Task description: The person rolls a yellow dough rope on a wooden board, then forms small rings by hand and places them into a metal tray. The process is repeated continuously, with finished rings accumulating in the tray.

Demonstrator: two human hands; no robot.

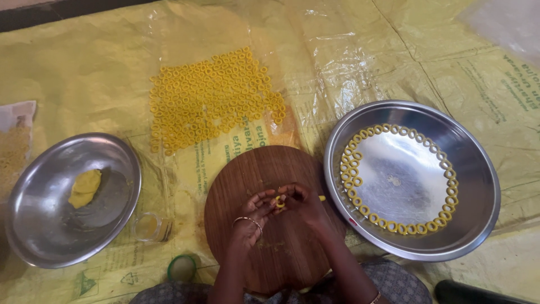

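Note:
Both hands meet over a round wooden board point(247, 174). My left hand point(256, 211) and my right hand point(301, 202) pinch a small piece of yellow dough point(279, 201) between their fingertips, shaping it into a ring. A thin gold bangle sits on my left wrist. A short end of yellow dough point(322, 198) sticks out beside my right hand. To the right, a large steel plate point(478, 169) holds several yellow dough rings point(351, 171) laid along its inner rim.
Many yellow dough rings point(211, 98) lie in rows on clear plastic over a yellow sheet point(84, 67). A steel bowl point(34, 219) at left holds a lump of yellow dough point(84, 188). A small glass jar point(149, 227) and a green lid point(181, 268) sit near the board.

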